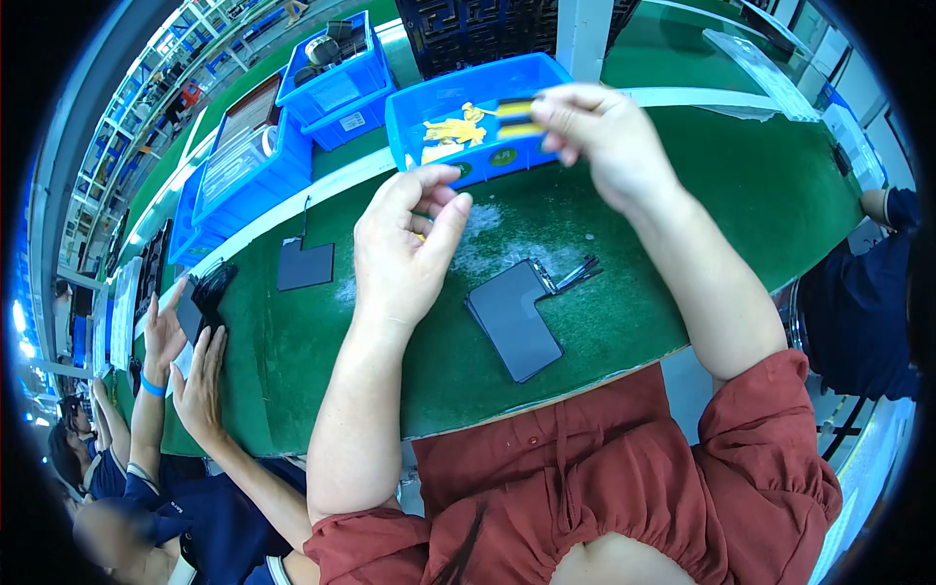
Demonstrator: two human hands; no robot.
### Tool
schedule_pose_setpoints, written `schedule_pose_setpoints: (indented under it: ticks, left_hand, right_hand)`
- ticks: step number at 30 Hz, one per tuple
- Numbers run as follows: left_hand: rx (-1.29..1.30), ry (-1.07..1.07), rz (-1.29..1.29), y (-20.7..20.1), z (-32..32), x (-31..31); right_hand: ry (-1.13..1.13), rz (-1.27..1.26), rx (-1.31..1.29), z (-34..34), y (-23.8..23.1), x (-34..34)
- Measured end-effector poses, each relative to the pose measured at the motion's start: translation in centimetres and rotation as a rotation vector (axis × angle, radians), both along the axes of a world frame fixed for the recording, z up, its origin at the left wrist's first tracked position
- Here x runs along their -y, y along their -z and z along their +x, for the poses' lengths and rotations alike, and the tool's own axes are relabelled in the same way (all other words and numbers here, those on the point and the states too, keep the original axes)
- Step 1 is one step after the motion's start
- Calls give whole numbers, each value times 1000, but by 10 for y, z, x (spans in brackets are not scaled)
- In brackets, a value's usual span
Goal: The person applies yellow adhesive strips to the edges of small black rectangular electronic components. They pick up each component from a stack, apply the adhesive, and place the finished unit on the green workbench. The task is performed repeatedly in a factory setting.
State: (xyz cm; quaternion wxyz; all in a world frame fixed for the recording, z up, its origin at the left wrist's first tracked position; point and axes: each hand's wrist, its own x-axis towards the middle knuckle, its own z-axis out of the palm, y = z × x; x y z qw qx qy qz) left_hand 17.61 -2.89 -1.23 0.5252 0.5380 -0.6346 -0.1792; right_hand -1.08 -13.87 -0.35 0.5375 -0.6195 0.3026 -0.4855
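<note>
My right hand is raised over the blue bin, with thumb and fingers pinching a black-and-yellow striped strip. Loose yellow pieces lie inside the blue bin. Near its front wall, my left hand has its fingers curled; a bit of yellow shows between them, mostly hidden. Below and between my hands lies a dark grey L-shaped flat pack, apparently stacked on others, with short black leads at its inner corner. Another dark flat pack with a thin lead rests left of my left hand.
The green table has whitish smudges near the bin. Stacked blue bins and a bin of flat parts stand at the back left. At left, a co-worker's hands handle a dark piece with black leads. Another person sits far right.
</note>
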Motion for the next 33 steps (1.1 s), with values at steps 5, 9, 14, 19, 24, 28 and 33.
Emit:
schedule_pose_setpoints:
  ticks: [5, 9, 14, 19, 24, 28, 33]
  left_hand:
    - [-209, 48, -36, 10, -2, 4]
    - [-432, 168, 81, 1, -3, 1]
    - [-585, 207, 319, 5, 17, 7]
    - [328, -82, 374, 19, 46, 13]
    - [708, -179, 224, 10, 33, 6]
    - [612, 85, 122, -17, -6, -18]
    - [840, 278, 229, -18, -36, -39]
  right_hand:
    - [-246, 114, 29, 16, 5, -32]
    - [-202, -23, -116, 17, 5, -35]
    - [-119, -3, 47, 14, 9, -30]
    - [-106, 20, 4, 10, 5, -20]
    - [-76, -43, -118, 10, 5, -24]
    - [-31, -127, -120, 11, 5, -27]
    - [25, -267, -179, 13, 7, -29]
